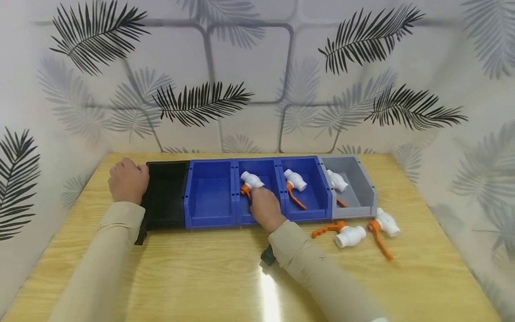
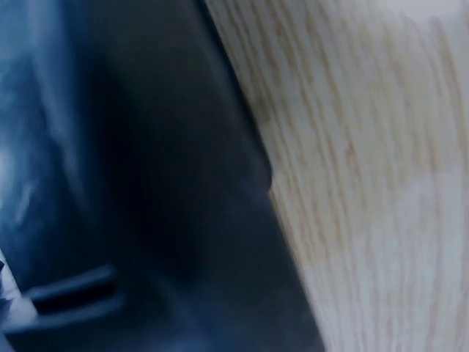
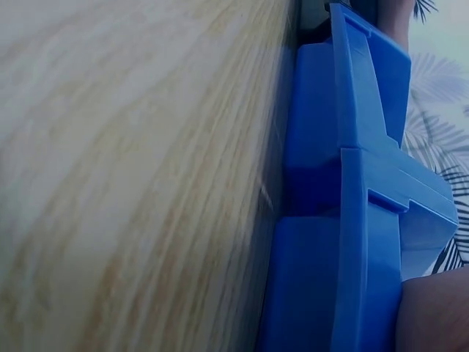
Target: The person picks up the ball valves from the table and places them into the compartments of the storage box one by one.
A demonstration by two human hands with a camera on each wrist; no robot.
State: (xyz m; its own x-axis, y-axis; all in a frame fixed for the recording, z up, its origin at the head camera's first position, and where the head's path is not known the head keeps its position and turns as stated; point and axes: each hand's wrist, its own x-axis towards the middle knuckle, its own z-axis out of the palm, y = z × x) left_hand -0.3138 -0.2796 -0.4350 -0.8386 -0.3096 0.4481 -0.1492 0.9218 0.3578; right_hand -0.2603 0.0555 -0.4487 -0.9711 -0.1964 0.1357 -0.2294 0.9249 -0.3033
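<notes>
My right hand (image 1: 267, 209) reaches over the front wall of the middle blue bin (image 1: 257, 164). Its curled fingers grip the orange lever of a white ball valve (image 1: 252, 180) inside that bin; the fingertips are hidden behind the hand. In the right wrist view, part of this hand shows at the lower right edge, beside the blue bins (image 3: 355, 249). My left hand (image 1: 128, 181) is at the outer left side of the black bin (image 1: 166, 219), seen from the back with fingers bent out of sight. The left wrist view shows the black bin's wall (image 2: 198, 176) close up.
Left of the middle bin stands another blue bin (image 1: 211, 220). To its right, a third blue bin (image 1: 318, 210) and a grey bin (image 1: 358, 211) each contain a ball valve. Two more ball valves (image 1: 351, 236) (image 1: 387, 222) lie on the wooden table (image 1: 193, 277). A patterned wall (image 1: 249, 67) rises behind.
</notes>
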